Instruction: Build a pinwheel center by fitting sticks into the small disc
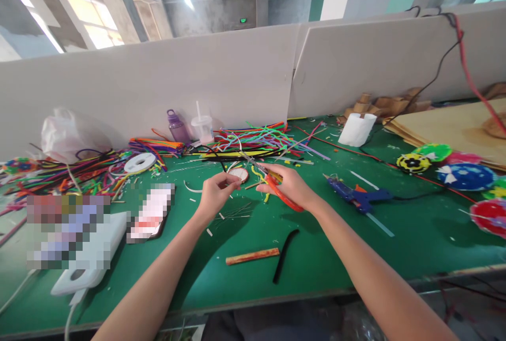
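My right hand [290,188] is closed around a pair of scissors with orange-red handles [282,193], their metal blades [253,161] pointing away and to the left. Thumb and fingers of my left hand [216,193] are pinched together on a black pipe cleaner [215,154], which curves up and away from the fingers. Just past the left fingertips lies a round white disc with a reddish rim [239,174]; whether the fingers touch it I cannot tell. Yellow pipe cleaner bits [266,196] lie under the scissors.
Behind the hands spreads a heap of coloured pipe cleaners [253,138], with a purple bottle [177,129] and a lidded cup [203,130]. A blue glue gun [356,193] lies right. A phone [152,212] and white power bank [93,256] lie left. A brown stick [253,256] lies in front.
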`<state>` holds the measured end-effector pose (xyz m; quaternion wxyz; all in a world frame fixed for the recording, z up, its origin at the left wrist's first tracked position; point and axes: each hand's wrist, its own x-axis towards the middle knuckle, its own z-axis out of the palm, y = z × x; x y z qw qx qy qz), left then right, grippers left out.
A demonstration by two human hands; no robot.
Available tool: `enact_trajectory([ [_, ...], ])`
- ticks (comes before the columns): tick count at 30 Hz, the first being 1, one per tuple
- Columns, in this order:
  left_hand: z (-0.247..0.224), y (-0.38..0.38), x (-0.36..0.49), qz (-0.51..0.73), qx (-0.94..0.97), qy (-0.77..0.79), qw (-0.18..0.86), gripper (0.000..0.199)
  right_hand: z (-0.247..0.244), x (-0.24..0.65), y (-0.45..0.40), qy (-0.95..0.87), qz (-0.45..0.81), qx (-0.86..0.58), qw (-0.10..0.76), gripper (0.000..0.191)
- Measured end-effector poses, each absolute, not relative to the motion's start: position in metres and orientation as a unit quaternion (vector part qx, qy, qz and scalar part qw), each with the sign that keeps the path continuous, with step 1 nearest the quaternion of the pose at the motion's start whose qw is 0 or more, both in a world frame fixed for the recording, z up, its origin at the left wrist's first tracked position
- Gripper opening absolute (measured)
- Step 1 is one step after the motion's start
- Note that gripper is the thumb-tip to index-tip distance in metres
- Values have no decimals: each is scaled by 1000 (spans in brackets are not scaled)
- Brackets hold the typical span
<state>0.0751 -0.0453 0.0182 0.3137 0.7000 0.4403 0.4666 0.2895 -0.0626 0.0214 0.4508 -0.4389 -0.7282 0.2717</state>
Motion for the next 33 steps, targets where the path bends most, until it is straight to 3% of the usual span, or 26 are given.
enact_trajectory([
  [5,17,-44,74,466,722,450,241,12,21,290,-62,-731,249,-447,450,63],
  [21,19,-45,75,459,735,458,200,8,21,290,-62,-727,252,-452,451,62],
  [33,16,-45,76,444,755,455,161,6,21,287,-67,-745,233,-445,440,40],
])
